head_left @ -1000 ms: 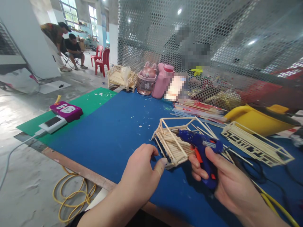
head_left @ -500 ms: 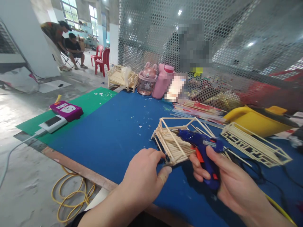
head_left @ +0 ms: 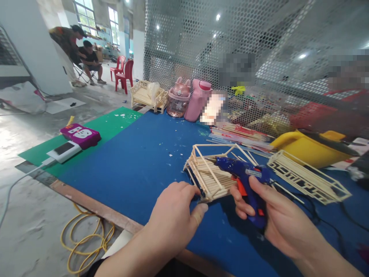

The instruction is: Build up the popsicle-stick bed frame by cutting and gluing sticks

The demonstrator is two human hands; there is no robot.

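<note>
My right hand [head_left: 276, 219] is wrapped round a blue hot glue gun [head_left: 245, 181] with an orange trigger, its nozzle pointing left over a small frame built of thin wooden sticks [head_left: 210, 173]. My left hand [head_left: 173, 219] rests at the near corner of that stick frame, fingers curled and thumb tip pressed against its edge. The frame lies on a blue mat [head_left: 138, 165].
A second stick structure [head_left: 305, 177] lies to the right, with a yellow container [head_left: 308, 148] behind it. Pink bottles [head_left: 190, 100] and a stick-built cradle [head_left: 147, 94] stand by a perforated metal screen. A purple power strip [head_left: 80, 134] lies on a green mat. People are at far left.
My left hand has moved forward and closed its fingers onto the frame's near corner. The glue gun has barely shifted.
</note>
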